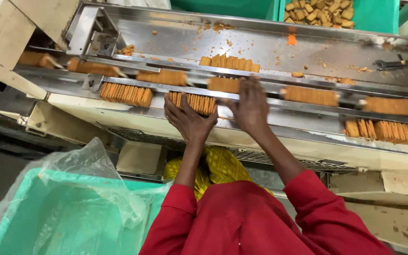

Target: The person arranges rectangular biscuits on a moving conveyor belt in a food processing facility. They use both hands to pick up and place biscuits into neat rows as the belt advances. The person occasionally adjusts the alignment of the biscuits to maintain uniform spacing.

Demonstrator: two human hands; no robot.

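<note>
just under left grip (188, 119): biscuit stack (195, 102)

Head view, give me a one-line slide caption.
Left hand and right hand press a biscuit stack on a steel conveyor.

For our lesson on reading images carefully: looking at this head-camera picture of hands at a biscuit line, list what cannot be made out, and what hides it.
- Head view: the biscuit stack under the left hand is partly covered by its fingers.
- Head view: the right hand is motion-blurred; whether it touches the biscuits is unclear.
- Head view: the green crate holds contents veiled by a plastic liner and is cut by the frame edge.
- Head view: the tool is too small to identify.
</note>
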